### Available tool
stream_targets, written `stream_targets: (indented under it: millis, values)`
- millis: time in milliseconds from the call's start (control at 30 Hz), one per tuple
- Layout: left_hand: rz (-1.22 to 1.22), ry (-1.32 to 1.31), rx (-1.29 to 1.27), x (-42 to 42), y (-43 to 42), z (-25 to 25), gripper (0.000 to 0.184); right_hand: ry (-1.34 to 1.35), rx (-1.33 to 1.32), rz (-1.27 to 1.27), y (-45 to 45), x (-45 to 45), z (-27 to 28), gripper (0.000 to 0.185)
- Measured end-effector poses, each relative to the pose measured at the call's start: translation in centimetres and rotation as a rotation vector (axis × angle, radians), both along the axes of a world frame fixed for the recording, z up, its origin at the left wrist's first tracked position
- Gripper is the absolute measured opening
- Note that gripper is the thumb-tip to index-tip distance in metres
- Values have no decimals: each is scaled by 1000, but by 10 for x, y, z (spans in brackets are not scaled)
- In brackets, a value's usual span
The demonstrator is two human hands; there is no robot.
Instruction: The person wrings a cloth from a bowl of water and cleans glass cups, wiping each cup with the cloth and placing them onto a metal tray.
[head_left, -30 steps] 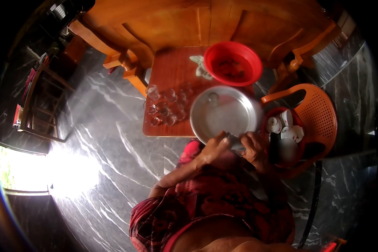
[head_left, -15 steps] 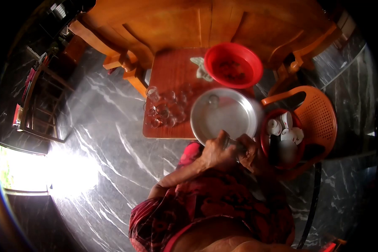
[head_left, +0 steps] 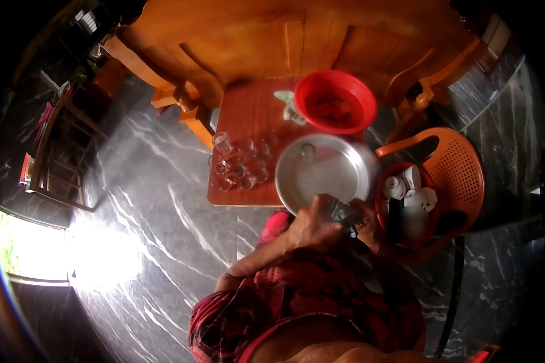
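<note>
Close to my body, at the near rim of a round metal basin (head_left: 324,175), both hands are closed about a clear glass (head_left: 340,210). My left hand (head_left: 315,225) wraps it from the left, and my right hand (head_left: 366,225) grips its right side. Fingers and shadow hide part of the glass. Inside the basin, near its far left wall, sits a small glass (head_left: 307,150). Several clear glasses (head_left: 235,163) stand grouped on the reddish wooden table (head_left: 248,103), left of the basin.
Behind the basin is a red tub (head_left: 336,124) with water and dark bits in it. A pale cloth (head_left: 290,106) lies beside it. To the right, an orange plastic chair (head_left: 463,169) holds a red basin (head_left: 433,227) of white cups (head_left: 413,175). A wooden bench (head_left: 260,42) backs the table.
The glass has turned or shifted slightly between my hands and shows more clearly now. The whole view has tipped, so the table and basins sit a little lower.
</note>
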State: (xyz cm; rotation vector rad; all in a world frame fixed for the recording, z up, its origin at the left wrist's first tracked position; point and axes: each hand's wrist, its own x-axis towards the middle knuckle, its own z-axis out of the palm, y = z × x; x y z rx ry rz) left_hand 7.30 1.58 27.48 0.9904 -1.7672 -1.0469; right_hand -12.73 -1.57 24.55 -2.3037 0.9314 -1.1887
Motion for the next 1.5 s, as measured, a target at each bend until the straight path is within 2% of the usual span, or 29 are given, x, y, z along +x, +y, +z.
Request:
stream_targets:
  millis: [67,133,167,200,233,267,333,367,400,500,533,600,633,700,733,833,867,933,1000,1167,1233,1267,1300,1333,1367,1400,1433,1467,1500]
  values:
    - [12,64,58,-3,-2,-5,64,47,-11,-40,3,0,14,19]
    - [52,86,260,-4,-2,-7,52,93,-22,-74,10,3,35,23]
    - [55,87,260,-5,-3,-6,52,221,-83,-78,15,7,45,28]
    - [39,191,381,-6,-4,-6,47,350,-144,-83,20,8,50,33]
    - [22,295,503,-8,-4,-6,45,356,-254,-67,21,7,44,40]
    - [24,296,504,-9,-4,-9,45,357,-253,-66,22,7,42,40]
    - [135,122,308,-11,-4,-11,42,361,-139,-60,25,11,44,39]
    - [106,15,165,-8,-3,-7,41,317,-48,-46,25,14,48,34]
    - [107,15,169,-8,-2,-4,41,317,-44,-44,25,18,47,34]
    - [144,-62,40,-8,-1,0,41,-115,185,-38,20,28,31,28]
    - [173,-81,27,-8,-1,3,41,-115,184,-37,20,28,21,28]
    - [201,-101,17,-7,1,11,42,-190,403,-29,19,25,9,25]
    - [177,-153,-154,-5,4,24,43,-192,404,-31,22,27,14,25]
    - [147,-204,-326,-3,5,23,44,-436,642,87,29,30,30,26]
    - [124,-233,-290,-2,5,16,45,-519,720,124,30,30,34,27]
    - [53,-288,-299,1,5,5,45,-371,1416,519,16,20,36,36]
    - [5,-315,-343,2,5,7,45,-369,1416,522,20,19,39,36]
    - [-40,-346,-297,4,3,12,48,-283,654,304,32,20,55,35]
    - [-24,-427,-520,4,0,13,46,-266,1173,249,23,6,33,31]
    - [33,-639,-716,-3,0,6,43,-44,961,339,17,-6,12,28]
    - [-110,-584,-519,-1,-4,5,43,3,926,312,12,-3,20,27]
    - [-107,-584,-524,-2,-3,5,43,-284,1044,192,14,2,26,22]
    - [-77,-506,-337,-3,0,11,42,-577,1149,65,15,6,31,20]
    - [-49,-425,-148,-3,3,17,41,-443,982,133,10,-1,32,26]
    - [-21,-252,58,-1,3,23,40,-558,1078,40,8,-7,31,25]
    - [-19,-251,61,0,1,10,40,-670,1174,-57,6,-13,30,24]
    - [14,86,223,1,-1,-14,40,-748,1061,-17,2,-22,27,24]
    - [45,424,379,2,-4,-15,39,-824,943,23,-3,-28,26,25]
    - [28,481,474,4,-5,-16,41,-775,792,-85,-6,-27,27,25]
